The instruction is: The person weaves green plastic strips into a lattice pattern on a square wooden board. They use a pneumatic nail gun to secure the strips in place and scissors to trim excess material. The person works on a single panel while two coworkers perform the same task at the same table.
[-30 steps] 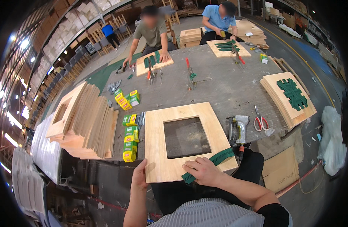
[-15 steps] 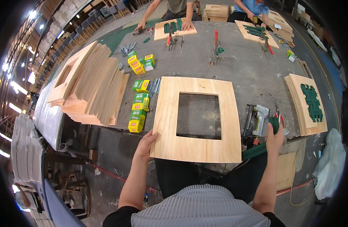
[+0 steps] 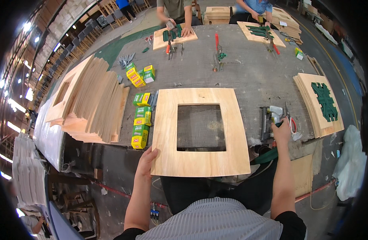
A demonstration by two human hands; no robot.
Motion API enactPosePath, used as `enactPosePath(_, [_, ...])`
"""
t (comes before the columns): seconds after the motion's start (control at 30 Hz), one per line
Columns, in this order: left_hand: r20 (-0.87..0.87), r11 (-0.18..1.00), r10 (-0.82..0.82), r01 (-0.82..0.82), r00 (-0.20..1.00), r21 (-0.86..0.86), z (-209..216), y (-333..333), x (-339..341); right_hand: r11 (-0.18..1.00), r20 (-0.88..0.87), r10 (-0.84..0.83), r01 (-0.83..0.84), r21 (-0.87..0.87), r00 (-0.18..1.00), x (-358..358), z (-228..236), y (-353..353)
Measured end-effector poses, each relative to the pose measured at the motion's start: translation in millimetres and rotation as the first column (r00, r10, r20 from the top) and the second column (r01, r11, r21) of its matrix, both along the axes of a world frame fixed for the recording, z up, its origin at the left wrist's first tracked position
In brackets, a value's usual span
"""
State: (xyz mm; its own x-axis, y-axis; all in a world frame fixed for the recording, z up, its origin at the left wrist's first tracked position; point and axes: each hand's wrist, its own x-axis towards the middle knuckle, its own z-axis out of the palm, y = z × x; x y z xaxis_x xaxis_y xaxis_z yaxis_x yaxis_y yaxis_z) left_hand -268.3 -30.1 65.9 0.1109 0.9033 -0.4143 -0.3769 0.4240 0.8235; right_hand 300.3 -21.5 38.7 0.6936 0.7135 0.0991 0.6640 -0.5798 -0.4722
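A pale wooden panel [image 3: 200, 164] with a square opening lies in front of me at the table's near edge, partly overhanging it. My left hand [image 3: 147, 160] is closed on its lower left edge, thumb on top. To the panel's right, my right hand [image 3: 281, 130] is closed with a bit of green webbing strap showing at its fingers. More of that strap [image 3: 266, 156] lies below, by my lap. My right fingers are right by the handle of a staple gun [image 3: 266, 124]; whether they touch it is hidden. Red-handled scissors [image 3: 292, 126] lie just beside this hand.
Green-and-yellow boxes [image 3: 142, 116] line up left of the panel. A tall stack of wooden panels [image 3: 92, 104] stands further left. At right lies another stack topped with woven green straps [image 3: 324, 102]. Across the table, two people work on panels, with red-handled tools [image 3: 217, 44] nearby.
My right hand has moved forward and left to the staple gun, the green strap still in it. My left hand keeps its hold on the panel. The left co-worker's hand has come onto their panel.
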Motion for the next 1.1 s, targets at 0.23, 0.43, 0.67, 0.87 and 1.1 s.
enactPosePath(0.23, [-0.172, 0.993, -0.011, 0.031, 0.985, 0.113, 74.1, -8.9, -18.0, 0.940, -0.067, 0.206, -0.178, 0.292, 0.976, -18.2, 55.3, -15.1])
enactPosePath(0.43, [-0.440, 0.836, -0.206, 0.391, 0.874, 0.385, 238.5, 2.3, 50.9, 0.609, -0.461, 0.793, -0.533, 0.588, 0.397, -163.5, 103.7, -69.4])
enactPosePath(0.67, [-0.656, 0.402, -0.558, 0.857, 0.508, 0.322, 207.7, -17.1, 200.3, 0.547, -0.552, 0.824, 0.072, 0.834, 0.129, -157.9, 167.2, -121.8])
enactPosePath(0.87, [-0.898, 0.890, 0.104, 0.362, 0.429, 0.276, -38.5, -28.9, 159.8, 0.794, -0.764, 0.513, 0.123, 0.596, 0.391, -66.6, 118.1, -184.5])
enactPosePath(1.1, [-0.464, 0.994, -0.090, 0.108, 0.881, 0.012, -70.7, -51.7, 145.7, 0.800, -0.830, 0.492, 0.241, 0.550, 0.262, -36.8, 40.1, -176.9])
